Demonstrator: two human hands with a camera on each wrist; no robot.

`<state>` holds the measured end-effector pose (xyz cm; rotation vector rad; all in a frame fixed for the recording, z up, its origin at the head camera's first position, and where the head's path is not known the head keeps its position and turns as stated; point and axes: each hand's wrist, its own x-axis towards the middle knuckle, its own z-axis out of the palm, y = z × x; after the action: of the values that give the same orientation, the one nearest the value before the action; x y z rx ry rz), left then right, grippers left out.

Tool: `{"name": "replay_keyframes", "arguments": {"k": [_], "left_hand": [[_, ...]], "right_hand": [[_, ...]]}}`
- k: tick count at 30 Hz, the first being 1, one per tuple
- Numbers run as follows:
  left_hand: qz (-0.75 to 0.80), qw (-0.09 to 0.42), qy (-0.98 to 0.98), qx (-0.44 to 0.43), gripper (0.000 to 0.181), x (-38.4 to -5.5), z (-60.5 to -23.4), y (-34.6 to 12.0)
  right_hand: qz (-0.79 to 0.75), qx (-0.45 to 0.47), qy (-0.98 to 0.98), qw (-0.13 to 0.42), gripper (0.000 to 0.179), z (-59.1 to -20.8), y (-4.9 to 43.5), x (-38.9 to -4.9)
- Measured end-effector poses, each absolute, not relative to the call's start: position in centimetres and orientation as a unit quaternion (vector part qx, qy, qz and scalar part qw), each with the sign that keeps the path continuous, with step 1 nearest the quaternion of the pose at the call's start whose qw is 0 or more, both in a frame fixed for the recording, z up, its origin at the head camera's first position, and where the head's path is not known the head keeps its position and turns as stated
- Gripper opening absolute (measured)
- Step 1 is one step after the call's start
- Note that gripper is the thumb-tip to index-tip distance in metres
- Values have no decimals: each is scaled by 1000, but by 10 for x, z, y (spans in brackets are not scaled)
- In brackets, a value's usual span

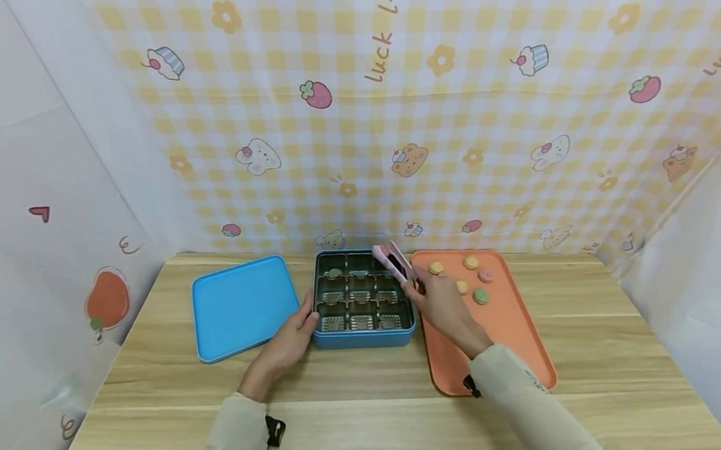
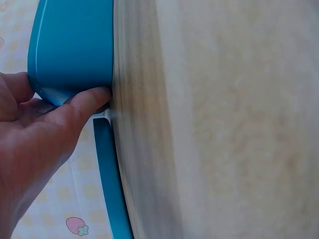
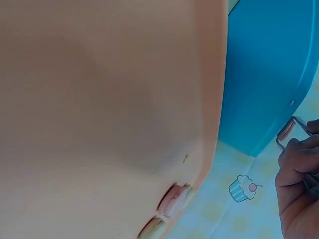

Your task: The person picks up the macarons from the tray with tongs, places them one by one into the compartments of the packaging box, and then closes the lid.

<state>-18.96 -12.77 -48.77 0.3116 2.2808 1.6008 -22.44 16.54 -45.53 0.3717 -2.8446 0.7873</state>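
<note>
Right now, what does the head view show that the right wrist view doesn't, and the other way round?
Only the head view shows the left hand, the blue lid and the divided insert inside the blue tin.
Only the right wrist view shows, up close, that tin's wall facing the orange tray.
Both show the right hand, pink tongs, small round treats, tray, tin and patterned backdrop.

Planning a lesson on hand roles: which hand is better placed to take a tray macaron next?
Likely the right hand, holding pink tongs near the macarons; the left hand grips the blue box.
</note>
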Motion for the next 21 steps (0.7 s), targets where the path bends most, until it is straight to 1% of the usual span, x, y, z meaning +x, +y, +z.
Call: {"name": "replay_keyframes", "arguments": {"k": [12,21], "left_hand": [[567,169,799,110,58,-189,-487,-129],[565,168,801,107,59,-189,-487,-128]], "right_hand": [[290,145,-944,57,19,-458,156,-223],[281,156,-945,61,16,-461,154,-223]]}}
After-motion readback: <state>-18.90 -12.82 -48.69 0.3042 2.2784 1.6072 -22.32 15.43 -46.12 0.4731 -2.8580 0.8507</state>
